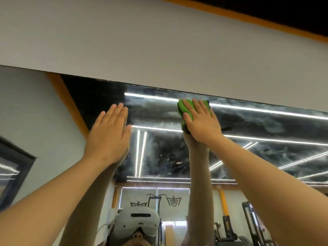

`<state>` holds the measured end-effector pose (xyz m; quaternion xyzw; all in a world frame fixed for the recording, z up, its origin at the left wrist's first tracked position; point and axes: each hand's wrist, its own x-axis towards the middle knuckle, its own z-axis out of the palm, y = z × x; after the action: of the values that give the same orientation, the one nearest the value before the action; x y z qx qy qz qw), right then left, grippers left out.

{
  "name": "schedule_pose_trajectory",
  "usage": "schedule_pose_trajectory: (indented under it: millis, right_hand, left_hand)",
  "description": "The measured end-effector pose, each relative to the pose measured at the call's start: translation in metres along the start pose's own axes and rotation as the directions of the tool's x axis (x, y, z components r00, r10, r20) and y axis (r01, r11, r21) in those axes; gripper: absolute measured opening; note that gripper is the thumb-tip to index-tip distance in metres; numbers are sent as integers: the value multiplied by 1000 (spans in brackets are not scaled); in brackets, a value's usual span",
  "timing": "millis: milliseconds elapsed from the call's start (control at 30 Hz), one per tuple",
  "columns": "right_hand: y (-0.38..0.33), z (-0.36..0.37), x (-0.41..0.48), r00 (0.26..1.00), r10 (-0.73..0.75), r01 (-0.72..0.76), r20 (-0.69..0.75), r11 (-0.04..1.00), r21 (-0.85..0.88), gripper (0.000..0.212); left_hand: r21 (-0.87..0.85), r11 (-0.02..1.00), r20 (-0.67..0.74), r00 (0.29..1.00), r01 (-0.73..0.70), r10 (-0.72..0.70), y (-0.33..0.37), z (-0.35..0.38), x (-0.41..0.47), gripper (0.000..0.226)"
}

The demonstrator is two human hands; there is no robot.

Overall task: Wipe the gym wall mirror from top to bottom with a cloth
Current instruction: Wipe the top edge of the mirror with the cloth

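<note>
Right hand (200, 121), fingers flat, pressed the folded green cloth (184, 108) at the smeared wall mirror's (257, 125) top edge, left hand (110, 134) spread flat alongside; firm overlapping downward strokes looked best.

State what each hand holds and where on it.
Right hand presses the green cloth against the mirror, palm over its middle. Left hand holds nothing.

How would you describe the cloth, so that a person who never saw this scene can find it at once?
Start at the large wall mirror and follow its top edge, just under the white wall. There the right hand presses a folded cloth flat on the glass. It is the only bright green thing; the left hand beside it is bare.
</note>
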<state>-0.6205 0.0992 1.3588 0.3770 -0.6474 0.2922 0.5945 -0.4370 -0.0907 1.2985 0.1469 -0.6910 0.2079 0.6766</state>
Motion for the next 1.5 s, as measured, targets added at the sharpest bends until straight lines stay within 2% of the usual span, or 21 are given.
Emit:
schedule_pose_trajectory:
  millis: [100, 233, 567, 767, 900, 1033, 1100, 1233, 1333, 1500]
  right_hand:
    - [43, -7, -7, 996, 90, -90, -6, 996, 7, 52]
    - [58, -7, -14, 989, 141, -140, -39, 990, 28, 52]
    - [48, -4, -17, 968, 249, -247, -27, 967, 55, 53]
    - [-2, 0, -16, 942, 336, -336, 25, 940, 57, 54]
    - [-75, 9, -8, 957, 284, -287, 53, 956, 62, 54]
    - [-152, 21, -5, 988, 130, -135, 85, 989, 58, 55]
    - [-177, 25, -7, 991, 67, -74, 113, 996, 52, 56]
    - [-226, 36, -8, 991, -48, 42, 124, 998, 46, 58]
    - [-253, 41, 1, 988, -102, 94, 117, 993, 72, 58]
    - [-253, 46, 13, 988, -141, 136, 58, 987, 80, 55]
  left_hand:
    - [3, 1000, -8, 1000, 5, -5, -1, 1, 0, 58]
    - [2, 1000, -19, 1000, 2, -2, 1, 0, 0, 56]
    - [18, 1000, -27, 1000, 9, -8, 6, 0, -4, 57]
    - [55, 998, 9, 1000, -1, 0, 5, 0, -5, 60]
    - [71, 997, 40, 999, -8, 5, 6, 2, -4, 61]
    - [61, 993, 74, 993, -98, 93, -9, -10, -17, 61]
    - [117, 983, 94, 987, -139, 128, -30, -19, -31, 61]
    - [136, 988, 84, 995, -72, 61, -79, -44, -34, 61]
    - [54, 999, 48, 999, -6, 4, -106, -60, -18, 61]
    - [71, 996, 48, 997, -59, 56, -127, -50, -24, 64]
